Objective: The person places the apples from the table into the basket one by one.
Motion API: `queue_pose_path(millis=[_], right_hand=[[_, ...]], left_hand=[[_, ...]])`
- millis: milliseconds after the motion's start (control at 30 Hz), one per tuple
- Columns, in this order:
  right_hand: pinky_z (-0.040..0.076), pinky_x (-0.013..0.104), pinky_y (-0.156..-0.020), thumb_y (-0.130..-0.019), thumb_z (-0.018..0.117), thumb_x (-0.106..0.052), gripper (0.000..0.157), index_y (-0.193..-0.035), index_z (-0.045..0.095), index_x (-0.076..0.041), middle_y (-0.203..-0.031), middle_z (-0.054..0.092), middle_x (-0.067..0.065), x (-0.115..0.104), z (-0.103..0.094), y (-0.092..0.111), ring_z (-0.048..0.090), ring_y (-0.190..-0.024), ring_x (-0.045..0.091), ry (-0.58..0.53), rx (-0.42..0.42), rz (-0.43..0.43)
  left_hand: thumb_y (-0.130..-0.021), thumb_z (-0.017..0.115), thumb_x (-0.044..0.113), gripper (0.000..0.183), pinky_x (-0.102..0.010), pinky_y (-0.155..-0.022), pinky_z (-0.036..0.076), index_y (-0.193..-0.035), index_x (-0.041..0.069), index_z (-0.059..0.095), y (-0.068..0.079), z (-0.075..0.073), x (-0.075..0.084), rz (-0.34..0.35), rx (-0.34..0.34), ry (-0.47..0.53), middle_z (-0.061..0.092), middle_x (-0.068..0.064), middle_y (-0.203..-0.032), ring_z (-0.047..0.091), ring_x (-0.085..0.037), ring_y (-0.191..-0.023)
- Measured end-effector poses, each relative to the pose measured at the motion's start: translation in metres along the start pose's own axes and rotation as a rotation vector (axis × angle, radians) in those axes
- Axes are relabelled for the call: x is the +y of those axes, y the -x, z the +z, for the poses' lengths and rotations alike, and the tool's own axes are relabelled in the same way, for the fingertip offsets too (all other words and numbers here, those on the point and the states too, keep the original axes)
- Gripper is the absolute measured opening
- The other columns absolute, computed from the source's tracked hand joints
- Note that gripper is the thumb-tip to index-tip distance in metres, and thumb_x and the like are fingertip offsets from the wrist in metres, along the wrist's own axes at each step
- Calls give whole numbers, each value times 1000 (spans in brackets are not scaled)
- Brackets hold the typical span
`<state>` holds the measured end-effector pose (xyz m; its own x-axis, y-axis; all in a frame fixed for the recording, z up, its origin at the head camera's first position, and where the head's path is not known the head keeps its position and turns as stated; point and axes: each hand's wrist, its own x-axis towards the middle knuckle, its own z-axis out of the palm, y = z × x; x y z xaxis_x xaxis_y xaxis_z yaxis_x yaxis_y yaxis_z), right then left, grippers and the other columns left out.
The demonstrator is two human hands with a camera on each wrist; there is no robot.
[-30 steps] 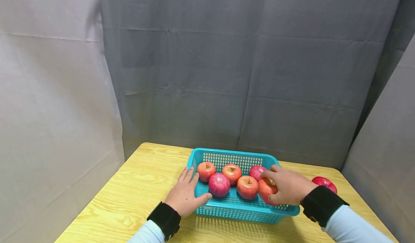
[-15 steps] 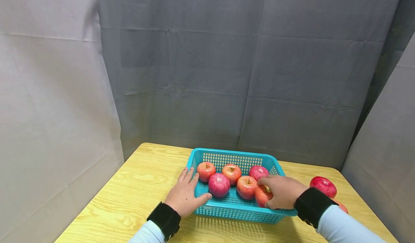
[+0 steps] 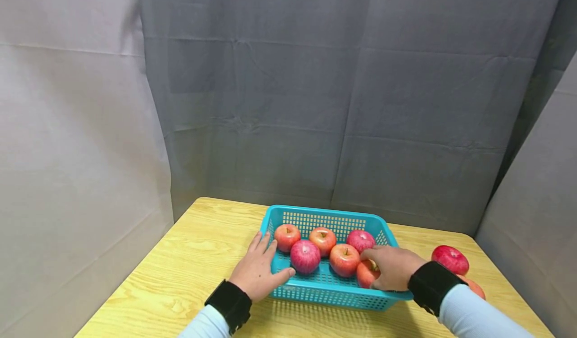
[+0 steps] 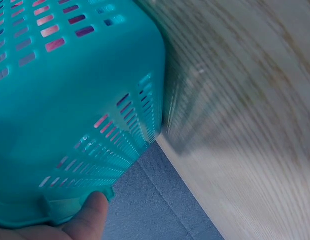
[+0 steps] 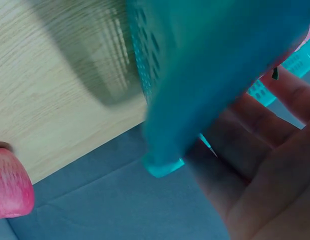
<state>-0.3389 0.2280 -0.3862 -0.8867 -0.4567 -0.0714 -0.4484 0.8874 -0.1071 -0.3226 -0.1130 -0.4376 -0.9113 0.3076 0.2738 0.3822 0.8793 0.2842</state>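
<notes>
A turquoise plastic basket (image 3: 325, 294) with mesh walls stands on the table. My left hand (image 3: 256, 274) has its fingers spread along the basket's left rim, the thumb reaching over the front corner. A finger (image 4: 92, 212) shows against that rim in the left wrist view. Reaching over the right side, my right hand (image 3: 395, 268) grips a red apple (image 3: 365, 275) in the front right corner. Its fingers partly cover this apple. Several other apples lie in the basket, among them an orange-red one (image 3: 344, 261) beside the gripped apple and a dark pink one (image 3: 305, 257) toward the left.
To the right of the basket, a dark red apple (image 3: 450, 260) lies on the wooden table (image 3: 180, 268). A second apple (image 3: 473, 287) is partly hidden behind the right wrist strap. Grey cloth (image 3: 288, 102) hangs behind the table, and pale cloth covers both sides.
My right hand has moved a little left and lower into the basket with the apple, uncovering the second apple on the table. My left hand has stayed at the rim.
</notes>
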Motion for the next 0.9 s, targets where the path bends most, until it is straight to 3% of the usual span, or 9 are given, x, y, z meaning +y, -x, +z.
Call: queue_pose_path(millis=[900], right_hand=[[52,45,-77,-69,82,-35,44,-106,63,-20,-92,60,-6,6,18,-5,52,-79,15,20,85,-101]], left_hand=[[-81,34,80,98,-51,-103,37,-143,5,39,1,-2,0,7,2,0,27,-15,-151,10,-32,-138]])
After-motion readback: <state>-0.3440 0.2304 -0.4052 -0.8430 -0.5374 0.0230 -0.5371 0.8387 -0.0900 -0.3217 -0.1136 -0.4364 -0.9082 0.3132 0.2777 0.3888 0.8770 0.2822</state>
